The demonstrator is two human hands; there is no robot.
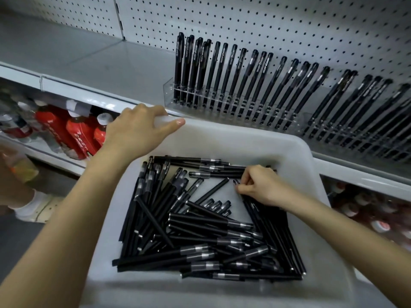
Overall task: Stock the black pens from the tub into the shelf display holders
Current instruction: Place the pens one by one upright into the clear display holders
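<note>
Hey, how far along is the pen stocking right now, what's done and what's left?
Done: rows of black pens stand in the clear display holders on the shelf. In hand: the left hand grips the white tub by its rim, while the right hand pinches pens inside it. Left: a large pile of loose pens fills the tub, so plenty remains.

A tub (pixel 311 165) sits in front of a shelf (pixel 111 70), its far rim just beside the shelf's front edge. Loose pens (pixel 200 230) lie heaped inside, crossing one another, thickest toward the tub's near side. The left hand (pixel 142 130) grips the tub's far left corner. The right hand (pixel 260 187) rests among pens near the tub's far right side. Toward the shelf's back, display holders (pixel 222 107) stand in a row, upright pens (pixel 222 70) in them, against a pegboard (pixel 266 25). Bottles (pixel 73 132) lie on a lower shelf, left of the tub.
</note>
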